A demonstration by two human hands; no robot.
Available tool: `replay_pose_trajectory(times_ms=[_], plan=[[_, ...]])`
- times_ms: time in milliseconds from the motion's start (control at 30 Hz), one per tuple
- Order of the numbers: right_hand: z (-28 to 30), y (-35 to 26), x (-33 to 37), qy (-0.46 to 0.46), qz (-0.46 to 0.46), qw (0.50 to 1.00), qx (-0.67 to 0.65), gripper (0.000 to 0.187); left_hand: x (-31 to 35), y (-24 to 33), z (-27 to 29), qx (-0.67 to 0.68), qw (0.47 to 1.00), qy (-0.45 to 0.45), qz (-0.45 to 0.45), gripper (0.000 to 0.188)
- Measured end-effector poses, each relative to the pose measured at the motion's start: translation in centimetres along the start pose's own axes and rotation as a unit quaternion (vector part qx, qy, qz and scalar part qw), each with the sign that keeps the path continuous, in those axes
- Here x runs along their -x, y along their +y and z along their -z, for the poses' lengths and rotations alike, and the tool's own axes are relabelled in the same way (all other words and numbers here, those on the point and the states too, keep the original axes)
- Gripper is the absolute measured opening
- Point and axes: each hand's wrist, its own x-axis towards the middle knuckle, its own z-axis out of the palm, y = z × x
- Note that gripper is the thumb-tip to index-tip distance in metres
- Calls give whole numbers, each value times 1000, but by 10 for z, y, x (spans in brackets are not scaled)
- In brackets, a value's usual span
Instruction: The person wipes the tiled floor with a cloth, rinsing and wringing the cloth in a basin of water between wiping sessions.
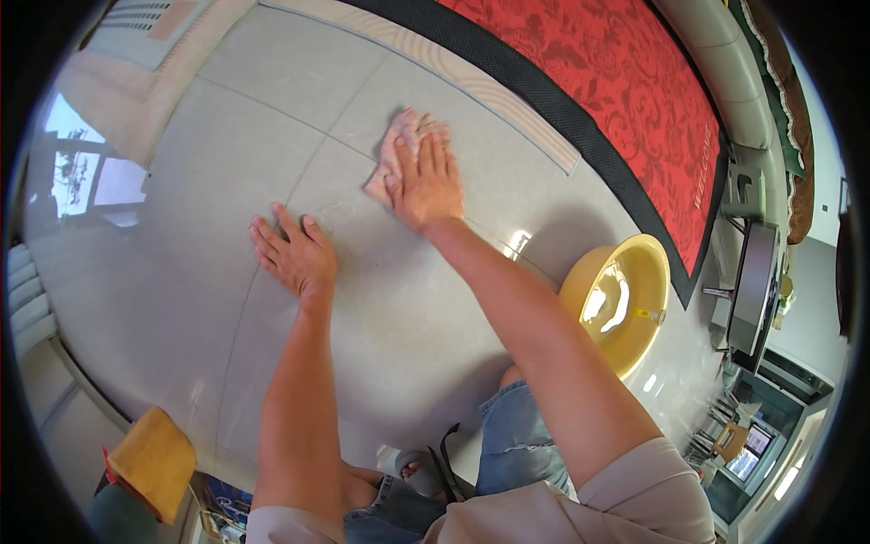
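Under my right hand (424, 186) a crumpled pink patterned cloth (384, 172) is pressed against the grey tiled floor (245, 127). The fingers of that hand lie stretched over the cloth, and part of it bulges out beyond the fingertips. My left hand (297, 254) rests on the tiles to the left and nearer to me, its fingers spread and nothing in it. Faint wet-looking streaks show on the tiles between the two hands. To the right of my right forearm stands a yellow basin (645, 290); my arm hides part of its near side.
A red floral mat (598, 63) with a black border lies at the far right, beside a beige patterned strip (489, 82). A pale rug (136, 118) covers the far left. A yellow cloth (154, 458) hangs at the lower left. Behind the basin is a dark-topped table (754, 286).
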Motion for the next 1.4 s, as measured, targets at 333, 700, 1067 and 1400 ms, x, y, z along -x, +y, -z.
replay_pose_trajectory(times_ms=[333,700,1067,1400], plan=[[7,53,135,-113,51,992,23,71,-12,-96,12,149,984,-36,-95,59],[-3,-74,-15,-60,89,994,5,71,-8,-104,18,-8,997,-22,-80,59],[-16,-24,33,-60,55,995,51,70,-7,-111,20,27,997,-1,-68,54],[-19,-90,-66,-10,163,986,19,65,-9,-99,18,31,997,-10,-68,55]])
